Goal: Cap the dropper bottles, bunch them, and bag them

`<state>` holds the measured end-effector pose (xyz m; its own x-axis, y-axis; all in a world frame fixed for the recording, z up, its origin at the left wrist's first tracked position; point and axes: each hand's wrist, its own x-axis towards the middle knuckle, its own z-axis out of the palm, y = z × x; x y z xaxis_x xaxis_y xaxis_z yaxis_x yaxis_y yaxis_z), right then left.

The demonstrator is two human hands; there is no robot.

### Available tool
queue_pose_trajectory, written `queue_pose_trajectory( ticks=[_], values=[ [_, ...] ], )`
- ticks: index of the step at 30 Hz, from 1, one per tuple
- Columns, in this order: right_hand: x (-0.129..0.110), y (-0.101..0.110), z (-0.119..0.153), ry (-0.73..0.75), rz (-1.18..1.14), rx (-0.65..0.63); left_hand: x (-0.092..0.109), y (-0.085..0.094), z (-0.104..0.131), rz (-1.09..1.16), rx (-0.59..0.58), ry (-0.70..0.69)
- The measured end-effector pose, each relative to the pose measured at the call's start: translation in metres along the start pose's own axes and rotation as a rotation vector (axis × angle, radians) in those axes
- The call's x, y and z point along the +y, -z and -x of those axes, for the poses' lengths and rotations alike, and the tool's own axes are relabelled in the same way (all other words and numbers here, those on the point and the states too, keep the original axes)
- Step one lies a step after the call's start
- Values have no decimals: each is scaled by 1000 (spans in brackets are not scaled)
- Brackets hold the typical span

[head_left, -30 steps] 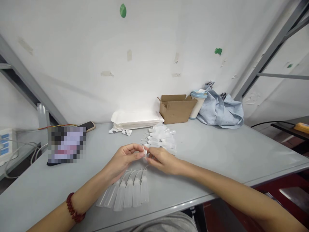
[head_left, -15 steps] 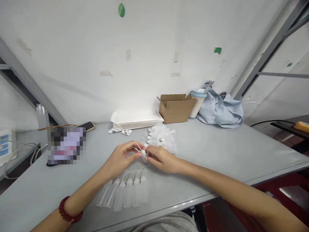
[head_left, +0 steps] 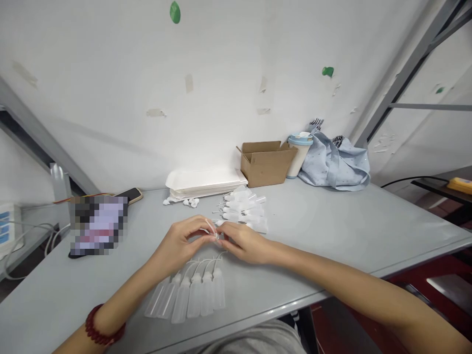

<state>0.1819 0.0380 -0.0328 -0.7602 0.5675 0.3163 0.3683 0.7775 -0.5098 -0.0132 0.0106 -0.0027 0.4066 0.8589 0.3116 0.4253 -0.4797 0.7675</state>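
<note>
We judge the step in hand to be fine fingertip work on a small white piece (head_left: 216,236), which sits between our 2 hands over the grey surface (head_left: 295,231). Our left hand (head_left: 180,246) has its grip pinched narrow on the piece; our right hand (head_left: 246,244) brings its fingertips close against it, but we cannot tell whether that grip holds it. The next move, we think, calls for a steady left pinch and light right fingers. A thin white strip slants up and leftward from the piece, marking its long axis. Nearby, the translucent bottles (head_left: 194,297) point their capped ends away from us.
</note>
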Motion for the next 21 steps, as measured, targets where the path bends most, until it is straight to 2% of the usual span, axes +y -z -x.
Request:
queue_pose_trajectory(
  ticks=[9,13,16,18,21],
  values=[
    [-3,-3,-1,-49,90,-20,-3,3,1,-62,3,8],
    [-3,-1,-1,7,75,-26,2,2,1,-27,39,13],
    [-9,9,0,41,-67,-30,7,7,2,82,71,63],
    [-15,19,0,-38,-232,-17,10,11,2,170,84,96],
    [-21,28,0,-124,-570,-78,11,16,3,259,89,110]
  ],
)
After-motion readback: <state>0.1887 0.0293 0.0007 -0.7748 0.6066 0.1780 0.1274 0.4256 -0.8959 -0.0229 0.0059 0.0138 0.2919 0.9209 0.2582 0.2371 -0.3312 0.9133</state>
